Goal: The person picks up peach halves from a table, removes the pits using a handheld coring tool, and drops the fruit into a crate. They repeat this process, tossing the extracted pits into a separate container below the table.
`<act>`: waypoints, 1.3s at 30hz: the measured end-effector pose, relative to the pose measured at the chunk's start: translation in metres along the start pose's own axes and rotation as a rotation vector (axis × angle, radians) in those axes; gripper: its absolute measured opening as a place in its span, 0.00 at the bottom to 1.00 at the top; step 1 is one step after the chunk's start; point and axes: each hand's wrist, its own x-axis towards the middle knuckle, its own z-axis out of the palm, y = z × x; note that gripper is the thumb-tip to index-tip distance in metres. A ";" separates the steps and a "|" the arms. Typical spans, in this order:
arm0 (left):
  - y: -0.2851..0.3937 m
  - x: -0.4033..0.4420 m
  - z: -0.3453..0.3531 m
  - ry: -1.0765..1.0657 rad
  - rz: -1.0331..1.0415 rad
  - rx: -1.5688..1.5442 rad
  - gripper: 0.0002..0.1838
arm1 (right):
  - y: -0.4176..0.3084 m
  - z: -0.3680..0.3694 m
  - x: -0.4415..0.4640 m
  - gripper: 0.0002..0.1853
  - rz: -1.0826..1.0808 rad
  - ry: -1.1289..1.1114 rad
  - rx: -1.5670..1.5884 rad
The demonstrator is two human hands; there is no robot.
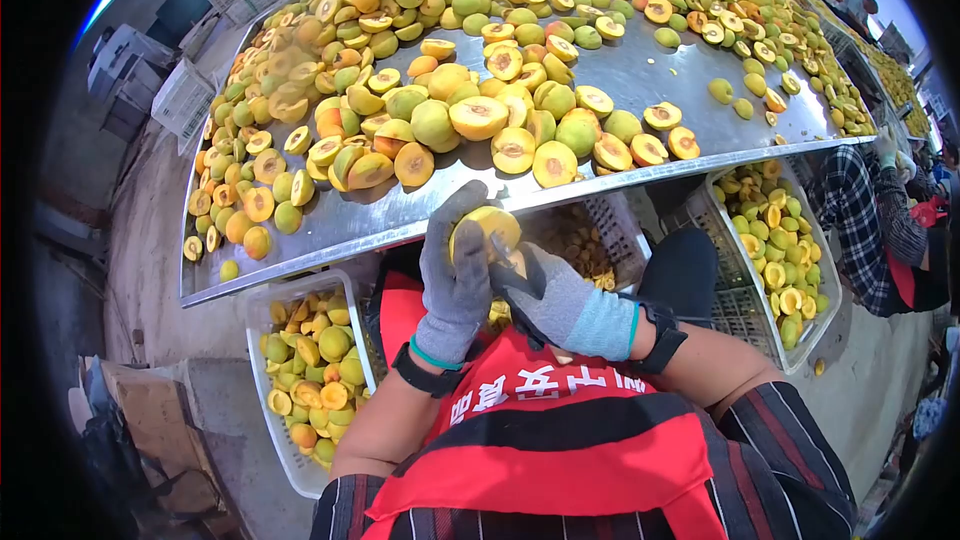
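Both my hands wear grey gloves and meet over my lap at the table's near edge. My left hand (455,285) is wrapped round a yellow halved fruit (492,230). Against the fruit's lower side, my right hand (570,305) is closed; a small part of something shows at its fingertips, too hidden to name. Many halved yellow-green fruits (478,118) lie on the metal table (380,225) just beyond my hands.
White crates of fruit halves stand at the left (352,320) and right (822,315) below the table. A crate with brown pieces (625,225) sits under its edge. A co-worker in a checked sleeve (850,210) is at the right; other people are farther back.
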 end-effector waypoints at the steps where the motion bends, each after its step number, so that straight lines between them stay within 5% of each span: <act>1: 0.000 0.002 0.000 -0.010 0.022 0.059 0.32 | 0.002 0.003 0.002 0.16 -0.258 0.142 -0.305; 3: 0.002 0.006 -0.003 -0.026 0.073 0.179 0.29 | -0.004 0.000 0.000 0.16 -0.206 0.122 -0.358; 5: -0.002 0.005 -0.008 -0.032 0.064 0.160 0.27 | -0.037 -0.007 -0.003 0.15 0.280 -0.135 0.157; 8: 0.000 0.000 -0.006 -0.023 0.025 0.150 0.25 | -0.047 -0.013 -0.004 0.15 0.428 -0.260 0.232; 9: 0.002 -0.002 -0.003 -0.008 -0.008 0.157 0.25 | -0.035 -0.009 -0.003 0.15 0.428 -0.258 0.233; 11: 0.009 -0.003 0.006 -0.002 0.072 0.210 0.26 | 0.008 0.002 0.001 0.15 -0.196 0.125 -0.373; 12: 0.012 -0.002 0.008 0.009 0.155 0.265 0.27 | 0.024 0.002 0.007 0.15 -0.196 0.126 -0.373; 14: 0.022 0.001 0.008 -0.014 0.161 0.305 0.28 | 0.029 0.002 0.017 0.17 -0.701 0.244 -0.846; 15: 0.024 0.002 0.007 -0.033 0.165 0.345 0.29 | 0.030 0.000 0.014 0.17 -0.700 0.243 -0.846; 17: 0.014 0.006 0.001 -0.059 -0.017 0.159 0.26 | -0.021 -0.003 0.001 0.17 0.144 -0.021 0.103; 20: 0.022 0.011 -0.004 -0.109 -0.266 -0.228 0.24 | -0.043 -0.011 -0.001 0.16 0.369 -0.182 0.282; 21: 0.029 0.012 -0.004 -0.132 -0.341 -0.432 0.23 | -0.041 -0.010 -0.001 0.16 0.368 -0.180 0.285; 27: 0.016 0.007 -0.006 -0.058 -0.177 -0.176 0.22 | -0.044 -0.006 0.000 0.16 0.412 -0.211 0.379; 33: 0.033 0.011 -0.002 -0.041 0.034 0.187 0.21 | -0.014 0.004 0.005 0.14 0.226 -0.086 0.051; 35: 0.038 0.013 0.000 -0.045 0.027 0.287 0.20 | -0.002 0.007 0.011 0.13 -0.448 0.098 -0.380; 39: 0.026 0.008 -0.002 -0.010 -0.024 0.189 0.19 | -0.021 0.004 0.006 0.13 -0.141 0.012 -0.132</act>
